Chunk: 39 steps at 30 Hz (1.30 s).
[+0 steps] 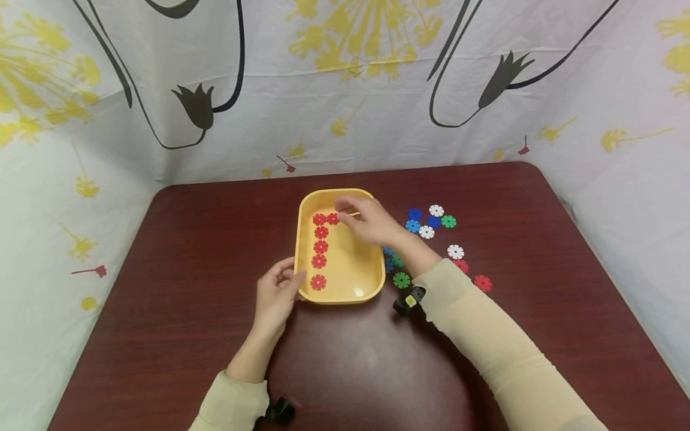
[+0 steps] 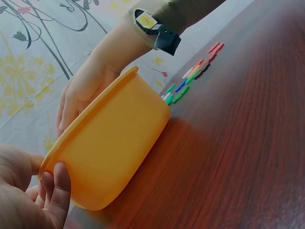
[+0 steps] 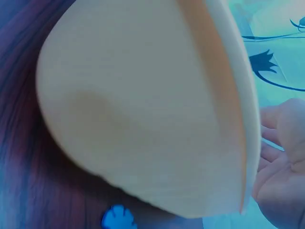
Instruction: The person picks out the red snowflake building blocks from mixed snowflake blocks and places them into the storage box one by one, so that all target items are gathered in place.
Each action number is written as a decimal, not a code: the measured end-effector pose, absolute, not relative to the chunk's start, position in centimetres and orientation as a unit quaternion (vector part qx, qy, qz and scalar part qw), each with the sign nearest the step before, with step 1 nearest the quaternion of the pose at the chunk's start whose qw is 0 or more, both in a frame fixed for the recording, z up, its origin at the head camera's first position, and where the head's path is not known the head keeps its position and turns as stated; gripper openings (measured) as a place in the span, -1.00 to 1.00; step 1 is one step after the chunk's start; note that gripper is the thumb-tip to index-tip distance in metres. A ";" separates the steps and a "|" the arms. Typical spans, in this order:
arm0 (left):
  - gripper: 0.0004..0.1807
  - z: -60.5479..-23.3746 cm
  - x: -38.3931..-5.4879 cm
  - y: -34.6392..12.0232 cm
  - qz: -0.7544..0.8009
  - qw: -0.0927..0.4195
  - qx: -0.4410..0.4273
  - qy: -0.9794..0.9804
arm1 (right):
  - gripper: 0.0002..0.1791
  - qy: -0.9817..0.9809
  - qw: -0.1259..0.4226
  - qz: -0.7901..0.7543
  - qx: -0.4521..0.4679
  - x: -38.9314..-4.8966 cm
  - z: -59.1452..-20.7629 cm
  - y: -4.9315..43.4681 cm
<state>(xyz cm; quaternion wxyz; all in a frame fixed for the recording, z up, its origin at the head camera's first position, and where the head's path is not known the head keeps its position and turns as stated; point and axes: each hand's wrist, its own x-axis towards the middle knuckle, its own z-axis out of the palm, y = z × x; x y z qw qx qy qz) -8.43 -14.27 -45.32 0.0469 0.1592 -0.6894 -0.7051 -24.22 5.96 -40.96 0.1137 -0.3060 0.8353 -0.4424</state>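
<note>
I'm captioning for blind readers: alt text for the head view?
A person's left grip holds a yellow tray; the right grip is over it, near six visible red discs: a column of five, one beside the top. Loose coloured discs lie to the right on a dark red table.

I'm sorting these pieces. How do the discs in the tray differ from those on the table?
Colour: tray discs show only red; table discs include blue, green, white and red. Layout: tray discs form a column turning at its far end; table discs lie scattered. Both are round and notched.
</note>
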 end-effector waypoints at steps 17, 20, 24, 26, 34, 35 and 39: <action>-0.61 -45.0 -8.3 -13.9 -0.691 0.060 0.156 -0.703 | -0.65 0.815 0.050 -0.518 -0.256 -23.3 -41.2 11.2; -0.62 -45.1 -8.1 -14.0 -0.687 0.066 0.156 -0.707 | -0.63 0.812 0.055 -0.524 -0.252 -23.2 -41.5 11.9; -0.62 -45.2 -8.1 -14.1 -0.687 0.067 0.149 -0.708 | -0.63 0.815 0.051 -0.521 -0.249 -23.0 -41.7 12.9; -0.60 -45.1 -8.1 -14.0 -0.687 0.066 0.146 -0.708 | -0.63 0.817 0.049 -0.519 -0.246 -22.9 -41.8 13.5; -0.60 -44.8 -7.8 -14.0 -0.681 0.067 0.153 -0.712 | -0.65 0.833 0.058 -0.505 -0.221 -22.6 -42.4 15.3; -0.60 -44.8 -7.8 -14.0 -0.681 0.067 0.153 -0.713 | -0.65 0.833 0.060 -0.505 -0.219 -22.6 -42.4 15.6; -0.60 -44.8 -7.9 -14.0 -0.679 0.069 0.150 -0.715 | -0.64 0.840 0.055 -0.494 -0.217 -22.5 -42.3 16.6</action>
